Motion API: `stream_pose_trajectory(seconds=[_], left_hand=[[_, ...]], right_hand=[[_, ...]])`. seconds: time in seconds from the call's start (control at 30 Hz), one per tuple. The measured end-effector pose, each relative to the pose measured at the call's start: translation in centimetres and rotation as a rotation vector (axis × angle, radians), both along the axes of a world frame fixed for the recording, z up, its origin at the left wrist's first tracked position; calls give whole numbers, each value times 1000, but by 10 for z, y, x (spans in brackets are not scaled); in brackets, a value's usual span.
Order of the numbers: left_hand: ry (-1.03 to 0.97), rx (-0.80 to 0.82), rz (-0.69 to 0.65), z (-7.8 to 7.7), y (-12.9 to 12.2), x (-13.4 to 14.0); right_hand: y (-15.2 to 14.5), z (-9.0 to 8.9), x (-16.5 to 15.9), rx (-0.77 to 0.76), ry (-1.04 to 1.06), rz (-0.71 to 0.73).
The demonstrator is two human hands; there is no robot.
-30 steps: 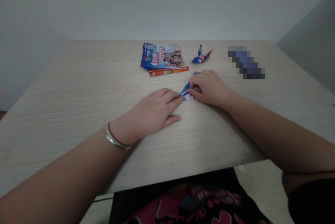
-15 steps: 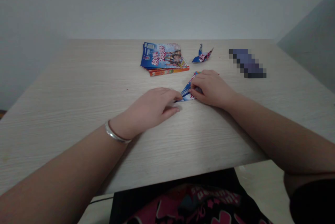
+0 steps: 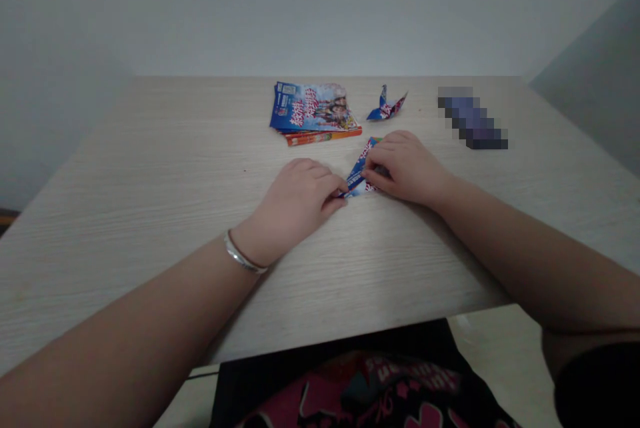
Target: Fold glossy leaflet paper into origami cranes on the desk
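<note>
A folded sheet of printed paper [image 3: 358, 176], blue and white with red lettering, lies on the table between my hands. My left hand [image 3: 306, 198], with a silver bangle at its wrist, pinches the paper's near left tip between thumb and forefinger. On the paper's right side rests my right hand [image 3: 400, 167], its fingers curled and gripping the sheet, so much of that side is hidden. Just behind stands a folded paper crane [image 3: 387, 107] in the same printed colours, wings raised.
A stack of printed leaflets [image 3: 315, 108] lies at the back, left of the crane. A dark blurred-out rectangular object [image 3: 473, 120] sits at the back right. The pale wooden table [image 3: 165, 168] meets a wall behind. Patterned dark cloth [image 3: 380, 388] shows below the front edge.
My left thumb and forefinger have closed on the paper's left tip, and that hand has shifted slightly to the right. My right hand has stayed almost still.
</note>
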State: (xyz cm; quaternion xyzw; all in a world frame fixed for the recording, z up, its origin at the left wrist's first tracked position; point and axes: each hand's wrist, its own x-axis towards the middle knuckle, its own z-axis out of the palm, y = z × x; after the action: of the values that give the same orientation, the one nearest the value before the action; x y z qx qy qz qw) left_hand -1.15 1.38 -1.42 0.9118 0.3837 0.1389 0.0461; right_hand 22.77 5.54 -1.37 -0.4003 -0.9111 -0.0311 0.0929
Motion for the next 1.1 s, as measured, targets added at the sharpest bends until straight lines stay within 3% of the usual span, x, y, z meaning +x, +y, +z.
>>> stream_pose_trajectory(seconds=[0.13,0.27,0.47,0.57,0.77,0.93,1.1], left_hand=[[-18,-2,54,-5,2,0],[-31,-17,21,-7,6,-7],[68,-102,-122,12,2,-11],[79,-120,-79,18,-3,-8],[149,-7,-243,4,0,-13],[201,108,-237,-6,-1,-15],[224,125,-210,-9,-5,-12]], right_hand=[[1,1,0,-14,8,14],[-1,1,-2,-46,-29,-10],[1,1,1,-78,-57,-29],[0,1,0,-66,-61,-29],[-3,4,-5,-36,-113,-88],[-1,4,-5,-50,-119,-89],[3,2,-3,-113,-89,-84]])
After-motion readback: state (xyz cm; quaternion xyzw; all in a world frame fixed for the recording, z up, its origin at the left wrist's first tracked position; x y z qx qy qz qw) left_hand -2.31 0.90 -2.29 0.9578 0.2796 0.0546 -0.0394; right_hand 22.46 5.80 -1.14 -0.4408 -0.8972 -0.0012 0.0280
